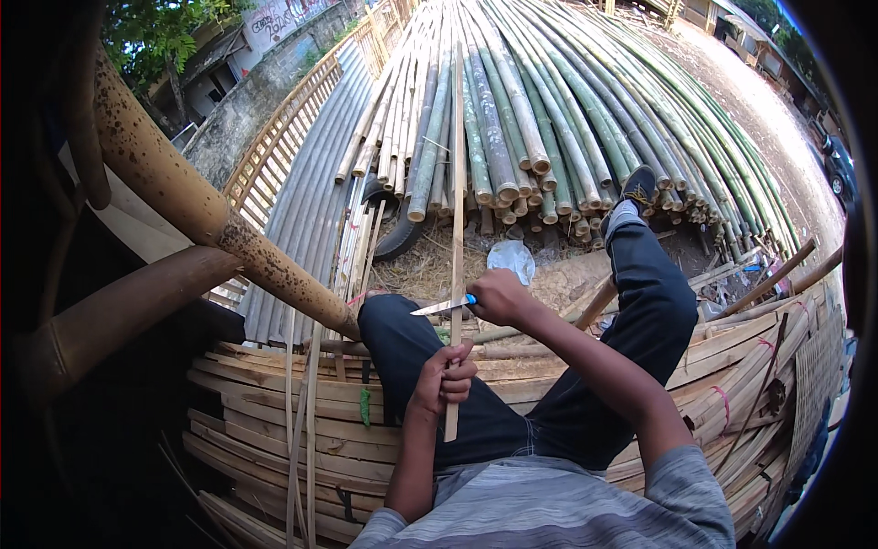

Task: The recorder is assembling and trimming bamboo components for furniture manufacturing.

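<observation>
The person sat on a stack of split bamboo slats (pixel 274 403), which extended to both sides beneath the legs. The left hand (pixel 445 373) gripped a long thin bamboo strip (pixel 457 183) near its lower end, above the left thigh. The strip ran away from the person, out over the bamboo pole pile (pixel 567 110) ahead. The right hand (pixel 497 296), farther out than the left, held a knife (pixel 439 307) with its blade laid across the strip. The right foot (pixel 637 188) rested against the pole ends. A thick bamboo post (pixel 201 201) slanted in from the left. A fence (pixel 283 137) stood left of the poles.
</observation>
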